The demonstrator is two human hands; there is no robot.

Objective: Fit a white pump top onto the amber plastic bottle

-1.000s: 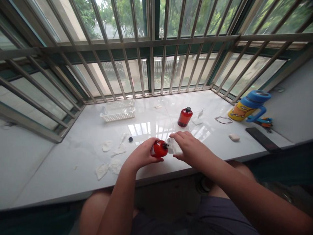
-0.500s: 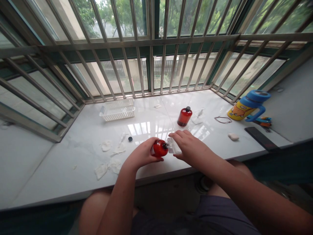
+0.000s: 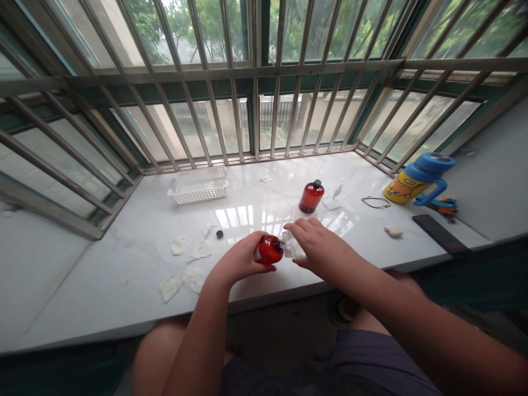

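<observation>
A red bottle with a dark neck [image 3: 270,251] lies tipped in my left hand [image 3: 244,257], its mouth pointing right. My right hand [image 3: 315,242] is closed around a clear bottle [image 3: 292,246], whose neck meets the red bottle's mouth; whether liquid passes between them I cannot tell. Just beyond my hands stands a second red bottle [image 3: 311,196] with a black cap, upright on the white counter. To the left of my left hand lies a loose black cap [image 3: 219,234].
Several crumpled tissues [image 3: 179,246] lie at the left. Behind them is a white plastic basket [image 3: 198,187] near the window bars. On the right are a blue and yellow flask [image 3: 412,181], a dark phone [image 3: 439,234], a small pale case [image 3: 393,230] and a thin cord [image 3: 375,202].
Almost nothing differs. Both hands hold the two bottles mouth to mouth in the same place.
</observation>
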